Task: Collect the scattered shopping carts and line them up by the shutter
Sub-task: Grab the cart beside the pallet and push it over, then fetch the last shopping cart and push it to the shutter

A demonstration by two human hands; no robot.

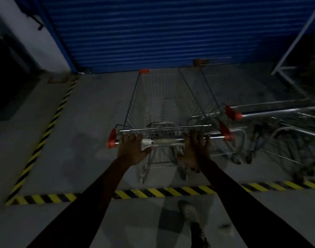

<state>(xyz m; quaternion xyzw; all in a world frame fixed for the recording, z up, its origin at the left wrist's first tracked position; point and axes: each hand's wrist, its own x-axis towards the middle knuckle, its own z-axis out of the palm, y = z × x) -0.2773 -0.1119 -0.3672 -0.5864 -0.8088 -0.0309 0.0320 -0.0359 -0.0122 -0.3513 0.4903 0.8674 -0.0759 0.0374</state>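
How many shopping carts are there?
3: the pushed cart facing the shutter, a second cart right beside it, a third cart far right. More may hide in the dark.

Dim light, some blur. Wire shopping cart (164,104) stands on the grey floor (88,122), nose toward the blue shutter (153,33), front rim close to the shutter's base. Left hand (133,149) is wrapped around the handle bar (171,140) near its left red end cap; right hand (195,149) rests on the bar toward the right end, fingers curled over it. Second cart (271,115) stands just beside on the right, angled. Yellow-black hazard tape (162,192) runs across the floor beneath the forearms, and another strip borders the left edge. One shoe (189,212) visible below.
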